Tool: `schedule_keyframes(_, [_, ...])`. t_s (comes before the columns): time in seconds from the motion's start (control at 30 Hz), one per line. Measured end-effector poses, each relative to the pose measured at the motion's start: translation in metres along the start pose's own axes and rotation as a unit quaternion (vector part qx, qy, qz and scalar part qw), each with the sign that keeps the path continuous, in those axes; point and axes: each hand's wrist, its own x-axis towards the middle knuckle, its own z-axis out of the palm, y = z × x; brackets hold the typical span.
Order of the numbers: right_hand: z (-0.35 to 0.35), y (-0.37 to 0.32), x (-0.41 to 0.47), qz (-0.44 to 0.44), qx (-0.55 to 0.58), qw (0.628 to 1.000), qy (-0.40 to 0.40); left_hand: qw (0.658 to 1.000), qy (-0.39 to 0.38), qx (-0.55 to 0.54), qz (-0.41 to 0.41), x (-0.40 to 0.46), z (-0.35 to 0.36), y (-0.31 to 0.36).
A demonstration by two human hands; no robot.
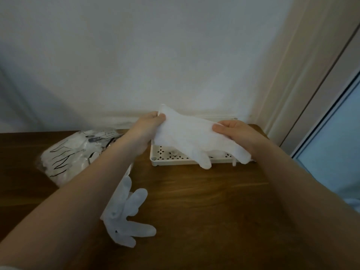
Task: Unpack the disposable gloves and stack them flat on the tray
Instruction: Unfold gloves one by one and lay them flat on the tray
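Held glove: a white disposable glove [191, 136] is stretched between both hands above the tray, its cuff end up at the left and its finger ends hanging down at the right, over the tray's near rim.
Left hand: the left hand [148, 127] pinches the cuff corner of the held glove, thumb and fingers [160, 118] closed on the material.
Right hand: the right hand [236, 133] grips the opposite edge of the held glove near its finger end, the thumb lying across the top of the material and the other fingers hidden underneath.
Tray: a white perforated plastic tray [171, 162] sits at the far side of the table against the wall, directly under the held glove; much of its floor is hidden by the glove, so what lies in it cannot be told.
Loose glove: a second translucent white glove [127, 217] lies on the table nearer the person, partly under the left forearm, its finger ends spread toward the right and well apart from the tray.
Package: a clear plastic bag of gloves [72, 158], printed with black lines, rests on the table to the left of the tray, behind the left forearm.
Table: a dark brown wooden table [204, 201] carries the tray, the bag and the loose glove.
Surroundings: a pale wall [155, 55] rises behind the table.
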Motion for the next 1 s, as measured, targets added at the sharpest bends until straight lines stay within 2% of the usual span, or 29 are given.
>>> schedule_keyframes(0.07, [-0.008,0.003,0.009,0.018,0.043,0.999,0.018,0.997,-0.004,0.073,-0.006,0.006,0.005,-0.005])
schedule_keyframes(0.17, [-0.018,0.008,0.026,0.051,0.123,0.991,0.032,0.958,-0.011,0.284,0.035,0.017,0.011,-0.017])
schedule_keyframes(0.37, [-0.029,0.012,0.069,0.077,0.007,0.988,0.137,0.912,0.002,0.407,0.046,0.047,0.029,-0.034])
schedule_keyframes(0.43, [-0.027,0.013,0.086,0.067,-0.104,0.977,0.173,0.898,0.007,0.438,0.040,0.059,0.032,-0.039])
schedule_keyframes(0.5, [-0.017,0.016,0.096,0.028,-0.314,0.924,0.217,0.889,0.010,0.458,0.022,0.069,0.034,-0.043])
schedule_keyframes(0.57, [0.001,0.016,0.096,-0.062,-0.431,0.870,0.233,0.881,0.015,0.472,0.012,0.075,0.037,-0.047])
schedule_keyframes(0.63, [0.022,0.018,0.090,-0.187,-0.456,0.854,0.166,0.872,0.020,0.488,0.023,0.079,0.040,-0.053])
schedule_keyframes(0.7, [0.043,0.022,0.084,-0.244,-0.477,0.843,0.040,0.851,0.024,0.523,0.038,0.084,0.043,-0.057])
schedule_keyframes(0.77, [0.054,0.029,0.081,-0.220,-0.508,0.832,-0.039,0.838,0.029,0.544,0.036,0.089,0.044,-0.060])
schedule_keyframes(0.9, [0.046,0.038,0.082,-0.167,-0.556,0.813,-0.047,0.860,0.015,0.510,0.000,0.091,0.042,-0.060])
schedule_keyframes(1.0, [0.037,0.036,0.079,-0.121,-0.550,0.821,-0.093,0.850,0.008,0.527,-0.006,0.090,0.038,-0.060])
